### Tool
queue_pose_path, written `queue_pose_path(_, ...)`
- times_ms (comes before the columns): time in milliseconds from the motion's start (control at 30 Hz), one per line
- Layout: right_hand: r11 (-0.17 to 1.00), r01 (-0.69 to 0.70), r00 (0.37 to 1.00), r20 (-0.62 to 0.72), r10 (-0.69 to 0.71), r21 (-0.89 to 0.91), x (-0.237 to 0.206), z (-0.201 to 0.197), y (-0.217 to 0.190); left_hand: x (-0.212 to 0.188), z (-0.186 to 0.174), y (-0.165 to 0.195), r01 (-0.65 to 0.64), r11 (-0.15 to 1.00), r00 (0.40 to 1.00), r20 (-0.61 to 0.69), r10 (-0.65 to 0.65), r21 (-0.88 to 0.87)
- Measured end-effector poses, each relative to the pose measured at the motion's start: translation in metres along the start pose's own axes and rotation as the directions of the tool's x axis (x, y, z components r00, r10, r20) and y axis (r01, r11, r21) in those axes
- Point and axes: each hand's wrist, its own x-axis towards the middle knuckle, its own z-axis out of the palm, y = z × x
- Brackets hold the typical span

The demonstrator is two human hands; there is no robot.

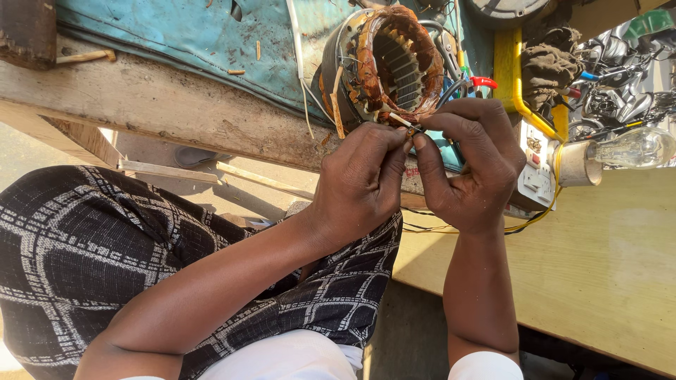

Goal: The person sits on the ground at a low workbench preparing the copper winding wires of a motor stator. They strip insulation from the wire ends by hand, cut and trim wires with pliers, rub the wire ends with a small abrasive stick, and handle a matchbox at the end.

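Beside one motor stator (pixel 391 63), left hand (pixel 359 184), right hand (pixel 473 165), pinching one wire (pixel 403 121)

Setting: motor-repair workshop. Evidence: opened motor stator (pixel 394 67) with copper windings on rough wooden surface (pixel 141 98); test lamp (pixel 634 148) wired to socket board (pixel 536 165).

Bright, hard daylight; sharp focus, glare on the yellow board (pixel 605 267).

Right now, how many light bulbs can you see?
1: a clear light bulb at the right edge, in a socket beside the white switch box. Others may be hidden.
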Motion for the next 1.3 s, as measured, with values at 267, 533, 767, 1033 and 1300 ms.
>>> queue_pose_path(267, 0.999, 0.034, 0.998, 0.046, -0.034, -0.005, 0.004, -0.003, 0.003, 0.004, -0.001, 0.003, 0.005, 1.0, 1.0, -0.018, -0.005, 0.025)
queue_pose_path(533, 1.0, 0.024, 0.999, 0.049, -0.024, -0.007, 0.001, -0.002, 0.008, 0.006, -0.002, 0.003, 0.037, 0.999, 0.999, 0.007, -0.038, 0.039)
queue_pose_path(767, 0.997, 0.077, 0.995, 0.06, -0.075, -0.028, 0.002, -0.005, 0.012, 0.007, -0.002, 0.004, 0.032, 0.999, 0.999, 0.011, -0.032, 0.031)
queue_pose_path(1033, 0.932, 0.35, 0.932, 0.139, -0.336, -0.096, 0.018, -0.01, 0.022, 0.008, -0.002, 0.006, 0.081, 0.996, 0.996, 0.018, -0.082, 0.039)
queue_pose_path(1300, 0.83, 0.527, 0.836, 0.288, -0.467, -0.185, 0.048, -0.023, 0.008, 0.008, -0.002, 0.005, 0.056, 0.997, 0.998, 0.005, -0.056, 0.05)
